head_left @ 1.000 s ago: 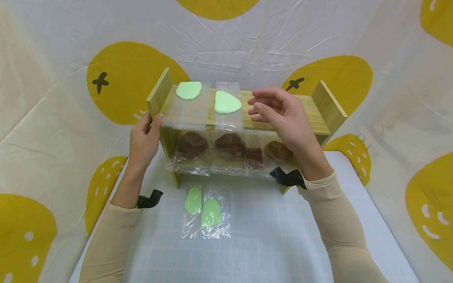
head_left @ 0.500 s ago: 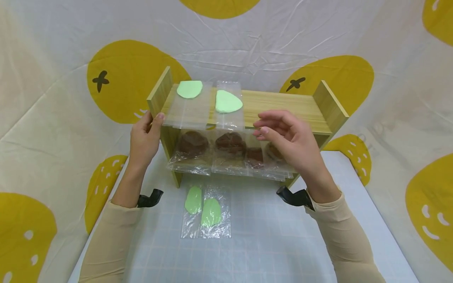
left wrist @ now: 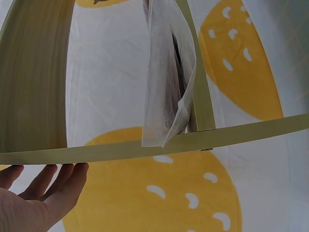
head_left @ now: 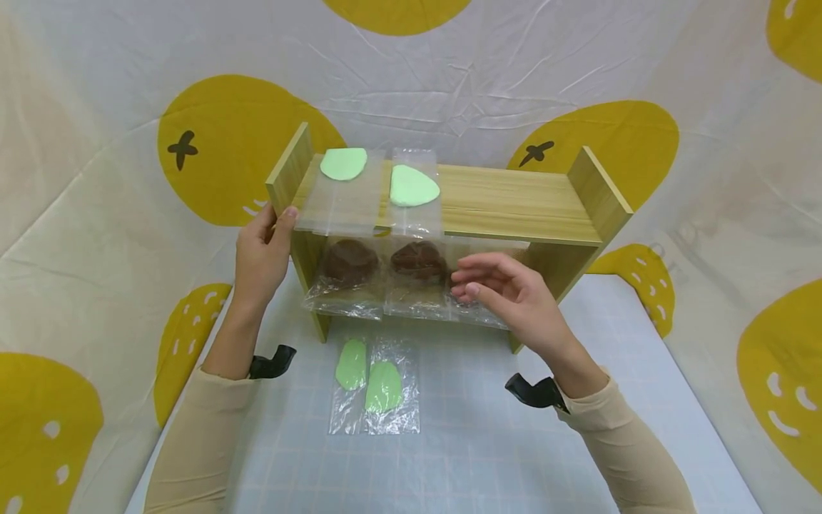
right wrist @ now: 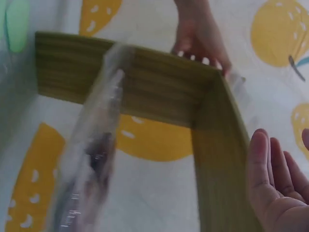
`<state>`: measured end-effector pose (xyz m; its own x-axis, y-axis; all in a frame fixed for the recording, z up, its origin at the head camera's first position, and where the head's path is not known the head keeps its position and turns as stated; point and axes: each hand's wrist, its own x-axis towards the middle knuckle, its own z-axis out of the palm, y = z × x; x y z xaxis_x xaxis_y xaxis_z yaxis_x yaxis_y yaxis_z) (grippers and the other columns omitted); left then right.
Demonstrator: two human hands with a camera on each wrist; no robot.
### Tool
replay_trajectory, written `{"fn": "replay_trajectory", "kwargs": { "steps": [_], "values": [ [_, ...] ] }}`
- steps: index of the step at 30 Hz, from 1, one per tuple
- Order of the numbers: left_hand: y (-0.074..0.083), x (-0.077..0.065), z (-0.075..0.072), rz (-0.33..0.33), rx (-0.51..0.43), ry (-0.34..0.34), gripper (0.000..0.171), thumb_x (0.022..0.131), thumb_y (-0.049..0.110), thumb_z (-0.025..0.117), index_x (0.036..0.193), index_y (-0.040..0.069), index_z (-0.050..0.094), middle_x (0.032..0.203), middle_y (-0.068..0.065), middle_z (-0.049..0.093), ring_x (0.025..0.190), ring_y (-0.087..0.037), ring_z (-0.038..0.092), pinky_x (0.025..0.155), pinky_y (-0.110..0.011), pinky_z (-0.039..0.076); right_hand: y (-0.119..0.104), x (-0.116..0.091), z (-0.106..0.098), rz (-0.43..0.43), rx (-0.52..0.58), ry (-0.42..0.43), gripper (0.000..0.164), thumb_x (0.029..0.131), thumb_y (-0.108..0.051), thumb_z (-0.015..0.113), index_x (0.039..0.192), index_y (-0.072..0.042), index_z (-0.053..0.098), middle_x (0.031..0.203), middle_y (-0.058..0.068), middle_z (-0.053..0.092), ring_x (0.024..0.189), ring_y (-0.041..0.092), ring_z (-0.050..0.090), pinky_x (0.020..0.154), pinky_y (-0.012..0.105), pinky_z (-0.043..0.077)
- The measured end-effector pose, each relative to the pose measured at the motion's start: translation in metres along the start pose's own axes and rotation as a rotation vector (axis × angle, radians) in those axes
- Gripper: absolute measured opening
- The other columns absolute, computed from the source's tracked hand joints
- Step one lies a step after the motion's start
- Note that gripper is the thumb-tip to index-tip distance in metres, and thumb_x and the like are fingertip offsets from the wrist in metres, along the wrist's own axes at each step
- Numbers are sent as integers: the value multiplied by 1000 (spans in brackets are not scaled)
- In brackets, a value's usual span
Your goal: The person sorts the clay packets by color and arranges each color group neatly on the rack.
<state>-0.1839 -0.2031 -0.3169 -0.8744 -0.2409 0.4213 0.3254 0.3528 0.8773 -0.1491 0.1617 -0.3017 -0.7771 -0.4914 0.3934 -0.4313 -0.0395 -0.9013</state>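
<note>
My left hand [head_left: 262, 258] grips the left side panel of a small wooden shelf [head_left: 520, 207], with the thumb at its front edge. In the left wrist view, the fingertips [left wrist: 77, 166] lie along the panel's outer face. My right hand [head_left: 507, 293] hovers before the lower tier with loosely bent fingers and nothing between them. It partly covers dark brown pieces in clear bags there. Left of it, a bagged brown round piece [head_left: 418, 261] and another brown piece [head_left: 349, 263] line the lower tier. On the top board lie a bagged light green piece [head_left: 343, 164] and a second green piece [head_left: 413, 185].
Two more clear bags with flat green pieces, a narrow one [head_left: 350, 364] and a wider one [head_left: 384, 387], lie on the pale table [head_left: 462, 457] before the shelf. The shelf's right side panel [head_left: 600, 182] rises above the top board. A patterned cloth [head_left: 449, 86] hangs behind.
My right hand has come down from the top board to the front of the lower tier, still holding nothing. My left hand has stayed on the side panel.
</note>
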Motion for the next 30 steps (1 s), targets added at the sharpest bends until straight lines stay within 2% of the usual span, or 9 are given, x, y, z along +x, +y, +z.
{"fn": "replay_trajectory", "kwargs": {
  "steps": [8, 13, 19, 25, 30],
  "values": [
    [1, -1, 1, 7, -1, 2, 45, 103, 39, 55, 142, 16, 58, 136, -5, 60, 115, -25, 60, 94, -43, 50, 38, -17, 6, 45, 114, -79, 34, 97, 2, 61, 128, 13, 53, 121, 36, 56, 104, 43, 62, 89, 47, 52],
    [2, -1, 1, 7, -1, 3, 45, 103, 39, 54, 142, 17, 58, 136, -5, 60, 116, -27, 60, 95, -45, 50, 57, -26, 8, 97, 146, -83, 35, 98, 2, 60, 129, 15, 51, 118, 36, 57, 103, 38, 66, 91, 46, 52],
    [3, -2, 1, 10, 6, 8, 45, 103, 41, 54, 141, 17, 60, 133, -6, 62, 112, -25, 62, 92, -39, 51, 76, -37, 11, 172, 159, -98, 35, 99, 0, 59, 131, 13, 51, 117, 25, 62, 101, 35, 67, 91, 45, 52],
    [3, -2, 1, 14, 4, 10, 44, 103, 40, 54, 141, 17, 60, 132, -6, 62, 110, -24, 62, 88, -34, 51, 96, -48, 16, 211, 134, -166, 32, 100, -3, 59, 131, 4, 56, 119, 23, 62, 104, 43, 64, 87, 50, 53],
    [2, -1, 1, 14, -6, 11, 44, 103, 38, 55, 141, 17, 59, 132, -5, 62, 107, -22, 61, 84, -30, 50, 118, -57, 21, 283, 115, -198, 32, 101, -4, 58, 132, 4, 55, 121, 22, 63, 106, 43, 64, 86, 47, 54]
  ]
}}
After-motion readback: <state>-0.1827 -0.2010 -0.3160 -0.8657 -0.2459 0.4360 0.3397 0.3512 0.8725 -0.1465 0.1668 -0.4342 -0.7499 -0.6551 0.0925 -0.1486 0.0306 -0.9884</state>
